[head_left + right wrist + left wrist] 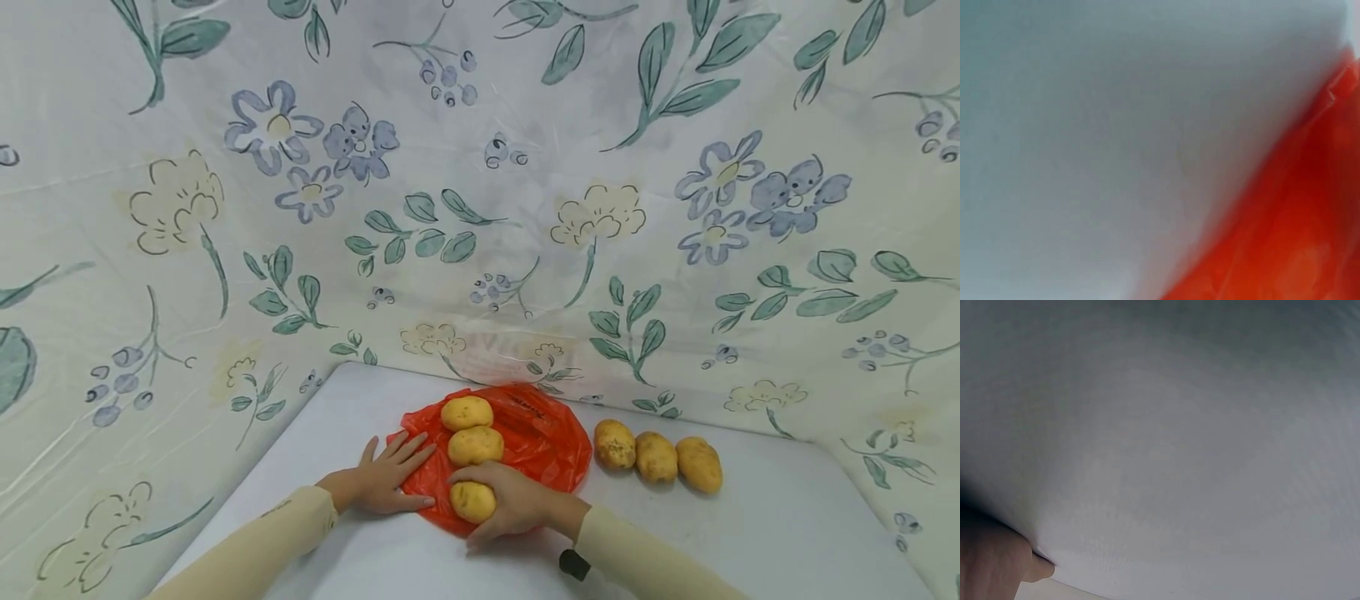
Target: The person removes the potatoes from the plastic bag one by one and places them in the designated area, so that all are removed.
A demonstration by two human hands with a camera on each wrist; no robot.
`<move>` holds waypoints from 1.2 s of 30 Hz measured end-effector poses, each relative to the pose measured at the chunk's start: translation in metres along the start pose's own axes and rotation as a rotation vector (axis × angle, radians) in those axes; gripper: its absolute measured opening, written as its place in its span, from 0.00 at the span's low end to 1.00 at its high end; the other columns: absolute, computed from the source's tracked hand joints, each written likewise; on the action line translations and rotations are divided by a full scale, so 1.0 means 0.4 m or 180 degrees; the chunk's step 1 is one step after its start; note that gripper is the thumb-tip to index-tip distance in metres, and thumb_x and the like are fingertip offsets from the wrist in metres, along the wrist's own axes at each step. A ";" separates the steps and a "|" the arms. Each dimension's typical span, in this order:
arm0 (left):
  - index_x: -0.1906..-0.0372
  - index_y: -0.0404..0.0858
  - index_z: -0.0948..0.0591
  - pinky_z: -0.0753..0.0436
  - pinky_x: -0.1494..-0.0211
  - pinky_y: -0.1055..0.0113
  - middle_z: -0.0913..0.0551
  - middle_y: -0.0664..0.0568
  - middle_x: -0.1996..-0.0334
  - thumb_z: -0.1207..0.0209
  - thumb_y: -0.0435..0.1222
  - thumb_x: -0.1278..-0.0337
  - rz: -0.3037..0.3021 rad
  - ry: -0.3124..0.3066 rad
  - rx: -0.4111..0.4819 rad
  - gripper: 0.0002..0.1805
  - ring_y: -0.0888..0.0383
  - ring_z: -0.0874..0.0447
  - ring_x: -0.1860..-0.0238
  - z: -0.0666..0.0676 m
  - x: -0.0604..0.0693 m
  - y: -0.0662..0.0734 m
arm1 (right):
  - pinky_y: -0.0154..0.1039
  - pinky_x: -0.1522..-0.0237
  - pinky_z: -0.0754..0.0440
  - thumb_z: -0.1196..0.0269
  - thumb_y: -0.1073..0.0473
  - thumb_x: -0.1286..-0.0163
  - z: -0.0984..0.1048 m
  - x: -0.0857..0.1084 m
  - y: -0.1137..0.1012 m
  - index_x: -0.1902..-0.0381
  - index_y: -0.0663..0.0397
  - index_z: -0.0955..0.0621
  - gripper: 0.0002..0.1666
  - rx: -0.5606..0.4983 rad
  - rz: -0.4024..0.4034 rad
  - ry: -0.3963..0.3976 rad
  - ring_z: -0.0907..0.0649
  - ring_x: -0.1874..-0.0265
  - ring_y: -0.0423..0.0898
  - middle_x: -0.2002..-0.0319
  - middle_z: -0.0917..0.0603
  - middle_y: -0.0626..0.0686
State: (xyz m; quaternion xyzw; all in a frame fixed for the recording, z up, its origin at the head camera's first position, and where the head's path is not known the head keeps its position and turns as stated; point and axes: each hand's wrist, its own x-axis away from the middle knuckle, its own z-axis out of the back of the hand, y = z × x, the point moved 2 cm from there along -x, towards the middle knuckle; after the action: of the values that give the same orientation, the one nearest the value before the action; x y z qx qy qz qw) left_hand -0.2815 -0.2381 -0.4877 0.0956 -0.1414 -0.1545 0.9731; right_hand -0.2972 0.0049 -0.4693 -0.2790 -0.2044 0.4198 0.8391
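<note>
Left hand (390, 479) laid flat, fingers spread wide over the left edge of one red plastic bag (551, 433). Right hand (517, 498) angled inward, fingers curled round one potato (472, 502) — oval, smooth, pale yellow. Two potatoes (476, 446) lie on the bag beyond those fingers; right of the same fingers, three browner potatoes (656, 457) sit on the surface (787, 533)

— Can any words be read?
— None. The red bag (547, 442) bears a row of dark marks near its far edge, too small to make out.
— And the cloth (517, 200)?
— Faint reddish marks like letters, low behind the bag, unreadable. The left sleeve (258, 533) has a small dark mark, equally illegible.
</note>
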 end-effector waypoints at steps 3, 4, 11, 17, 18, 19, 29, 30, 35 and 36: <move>0.22 0.49 0.45 0.65 0.27 0.28 0.51 0.48 0.20 0.50 0.74 0.48 -0.0022 0.0009 0.0018 0.54 0.39 0.59 0.21 -0.010 -0.011 -0.009 | 0.43 0.40 0.25 0.23 0.48 0.47 0.011 0.011 -0.002 0.34 0.34 0.27 0.42 -0.0122 0.0083 0.0090 0.27 0.45 0.37 0.42 0.24 0.37; 0.22 0.49 0.45 0.65 0.27 0.28 0.51 0.48 0.20 0.51 0.74 0.48 -0.0033 0.0029 0.0024 0.54 0.39 0.59 0.21 -0.013 -0.013 -0.012 | 0.43 0.41 0.24 0.23 0.48 0.47 0.015 0.015 -0.002 0.34 0.35 0.27 0.42 -0.0157 0.0106 0.0109 0.26 0.45 0.37 0.42 0.24 0.37; 0.22 0.50 0.45 0.67 0.28 0.27 0.52 0.49 0.20 0.51 0.76 0.51 -0.0045 0.0094 0.0044 0.55 0.38 0.60 0.21 -0.010 -0.018 -0.022 | 0.39 0.43 0.23 0.24 0.51 0.46 0.054 0.048 -0.013 0.32 0.36 0.28 0.43 -0.0406 0.0184 0.0283 0.25 0.45 0.38 0.40 0.25 0.38; 0.22 0.50 0.45 0.65 0.28 0.27 0.51 0.48 0.20 0.50 0.74 0.50 -0.0030 0.0067 0.0029 0.55 0.38 0.60 0.21 0.009 -0.014 -0.016 | 0.38 0.46 0.20 0.25 0.53 0.44 0.121 0.084 -0.022 0.29 0.39 0.31 0.46 -0.0875 0.0192 0.0556 0.24 0.43 0.44 0.39 0.24 0.42; 0.22 0.49 0.45 0.65 0.28 0.27 0.51 0.48 0.20 0.49 0.74 0.49 -0.0026 0.0055 0.0028 0.54 0.38 0.59 0.21 0.011 -0.012 -0.015 | 0.39 0.46 0.20 0.25 0.53 0.44 0.132 0.091 -0.023 0.29 0.38 0.32 0.46 -0.0976 0.0186 0.0580 0.24 0.43 0.45 0.38 0.24 0.42; 0.22 0.49 0.45 0.65 0.28 0.27 0.51 0.47 0.20 0.49 0.73 0.48 -0.0024 0.0042 0.0038 0.54 0.37 0.59 0.21 0.011 -0.011 -0.013 | 0.39 0.46 0.19 0.25 0.53 0.44 0.142 0.098 -0.023 0.29 0.36 0.32 0.46 -0.1074 0.0165 0.0596 0.24 0.43 0.45 0.38 0.24 0.43; 0.22 0.48 0.44 0.66 0.29 0.26 0.50 0.46 0.20 0.48 0.73 0.49 -0.0026 0.0023 0.0134 0.54 0.36 0.59 0.22 -0.008 -0.007 -0.013 | 0.44 0.50 0.18 0.26 0.58 0.44 0.210 0.192 -0.014 0.30 0.31 0.32 0.46 -0.1513 -0.0012 0.0774 0.25 0.44 0.53 0.33 0.31 0.51; 0.22 0.48 0.44 0.66 0.28 0.27 0.51 0.47 0.20 0.48 0.73 0.49 -0.0014 0.0029 0.0131 0.54 0.37 0.60 0.21 -0.010 -0.007 -0.013 | 0.44 0.49 0.19 0.26 0.58 0.43 0.215 0.201 -0.010 0.30 0.32 0.33 0.46 -0.1508 -0.0029 0.0789 0.26 0.44 0.53 0.33 0.32 0.51; 0.22 0.48 0.44 0.66 0.28 0.27 0.51 0.47 0.20 0.48 0.74 0.50 -0.0046 0.0032 0.0141 0.55 0.37 0.59 0.21 -0.006 -0.009 -0.007 | 0.46 0.48 0.21 0.25 0.59 0.44 0.243 0.245 0.005 0.29 0.32 0.33 0.48 -0.1482 -0.0076 0.0908 0.27 0.43 0.54 0.31 0.33 0.52; 0.22 0.48 0.44 0.66 0.28 0.27 0.51 0.47 0.20 0.48 0.73 0.49 -0.0060 0.0032 0.0129 0.55 0.37 0.59 0.21 -0.002 -0.009 -0.006 | 0.46 0.48 0.21 0.25 0.59 0.45 0.249 0.252 0.008 0.29 0.32 0.33 0.48 -0.1461 -0.0082 0.0936 0.27 0.43 0.54 0.32 0.32 0.52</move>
State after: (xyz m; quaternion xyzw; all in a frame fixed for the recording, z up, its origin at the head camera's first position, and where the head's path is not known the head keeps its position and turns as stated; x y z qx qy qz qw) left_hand -0.2851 -0.2390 -0.4899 0.1174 -0.1387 -0.1604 0.9702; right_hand -0.2996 0.1184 -0.3847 -0.5172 -0.1737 0.3067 0.7799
